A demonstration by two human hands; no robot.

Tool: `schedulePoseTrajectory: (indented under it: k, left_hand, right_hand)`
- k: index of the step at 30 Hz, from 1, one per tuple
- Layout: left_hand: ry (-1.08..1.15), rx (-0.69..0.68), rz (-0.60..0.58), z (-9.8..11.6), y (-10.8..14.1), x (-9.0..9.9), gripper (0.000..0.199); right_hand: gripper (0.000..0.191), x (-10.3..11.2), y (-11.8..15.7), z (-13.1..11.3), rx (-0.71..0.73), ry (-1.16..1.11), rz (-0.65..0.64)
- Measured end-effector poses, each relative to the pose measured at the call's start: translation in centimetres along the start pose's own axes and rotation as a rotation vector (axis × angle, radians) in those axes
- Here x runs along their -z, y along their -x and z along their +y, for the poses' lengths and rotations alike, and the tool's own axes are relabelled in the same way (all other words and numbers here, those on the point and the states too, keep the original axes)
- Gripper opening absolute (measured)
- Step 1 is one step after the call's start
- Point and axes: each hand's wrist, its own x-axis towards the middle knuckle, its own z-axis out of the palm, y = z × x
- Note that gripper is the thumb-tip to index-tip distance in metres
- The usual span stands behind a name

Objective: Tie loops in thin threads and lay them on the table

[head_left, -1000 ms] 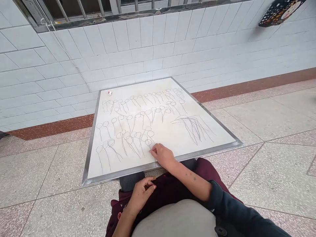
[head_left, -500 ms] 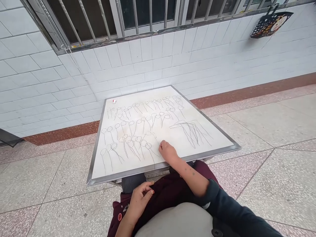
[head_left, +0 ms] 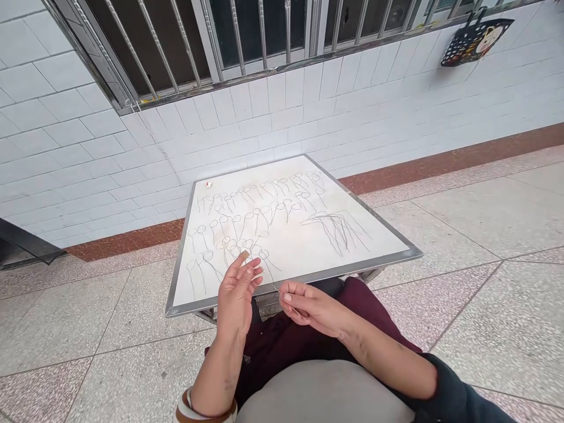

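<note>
A thin wire (head_left: pixel 277 288) is pinched in my right hand (head_left: pixel 304 302), over the table's front edge; part of it runs along the palm. My left hand (head_left: pixel 238 285) is raised palm up just left of it, fingers apart and curled, with nothing clearly in them. Rows of thin looped wires (head_left: pixel 235 218) with long tails lie on the white tabletop (head_left: pixel 291 247). Toward the table's right side is a loose bunch of bent wires without clear loops (head_left: pixel 337 229).
A small red and white object (head_left: pixel 208 185) sits at the table's far left corner. Behind the table stands a white tiled wall (head_left: pixel 247 129) with barred windows. A dotted bag (head_left: pixel 476 42) hangs at the upper right.
My right hand has drawn back from the tabletop to its front edge with a wire in it. My left hand has risen from my lap and opened beside it.
</note>
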Motion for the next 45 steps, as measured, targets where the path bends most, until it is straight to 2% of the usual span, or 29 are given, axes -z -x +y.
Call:
schedulePoseTrajectory:
  k: [4, 9, 14, 16, 21, 23, 26, 29, 32, 38, 41, 45]
  left_hand:
    - [0.029, -0.032, 0.01, -0.2, 1.6, -0.8, 0.046]
    - [0.075, -0.034, 0.03, -0.2, 2.7, -1.1, 0.047]
    - [0.09, 0.017, -0.048, 0.1, 3.3, -1.3, 0.048]
    - [0.065, 0.008, -0.062, -0.1, 3.5, -1.3, 0.049]
    - [-0.008, -0.058, -0.051, -0.8, 4.0, -1.3, 0.053]
    - [0.004, -0.074, -0.022, -1.0, 4.1, -1.3, 0.05]
    - [0.038, -0.087, 0.07, -1.1, 4.1, -1.3, 0.04]
    - [-0.001, -0.089, 0.12, -1.1, 4.0, -1.1, 0.038]
    - [-0.089, -0.109, 0.133, -1.0, 4.1, -0.9, 0.041]
    - [-0.387, -0.14, 0.135, -0.6, 4.7, -1.0, 0.041]
    - [-0.524, -0.144, 0.133, -0.3, 4.9, -1.3, 0.041]
    - [-0.589, -0.168, 0.128, -0.2, 4.6, -1.5, 0.041]
  right_hand:
    - [0.028, -0.2, 0.8, 0.2, -0.01, -0.004, -0.002]
    - [0.03, -0.4, 1.2, 0.8, -0.017, -0.019, -0.066]
    - [0.03, -0.7, 1.4, 1.0, 0.096, 0.238, -0.117]
    - [0.028, -0.8, 1.4, 1.1, 0.155, 0.353, -0.065]
    - [0.019, -0.9, 1.4, 1.2, 0.35, 0.664, 0.201]
    - [0.015, -0.9, 1.4, 1.3, 0.383, 0.791, 0.251]
    - [0.012, -1.0, 1.3, 1.5, 0.397, 0.897, 0.243]
    - [0.013, -0.9, 1.3, 1.7, 0.379, 0.942, 0.22]
    - [0.013, -0.8, 1.1, 1.6, 0.357, 0.972, 0.22]
    - [0.021, -1.9, 0.8, 0.7, 0.428, 0.893, 0.254]
    - [0.016, -2.5, 0.6, 0.4, 0.465, 0.936, 0.304]
    - [0.008, -2.8, 0.5, 0.4, 0.583, 1.033, 0.357]
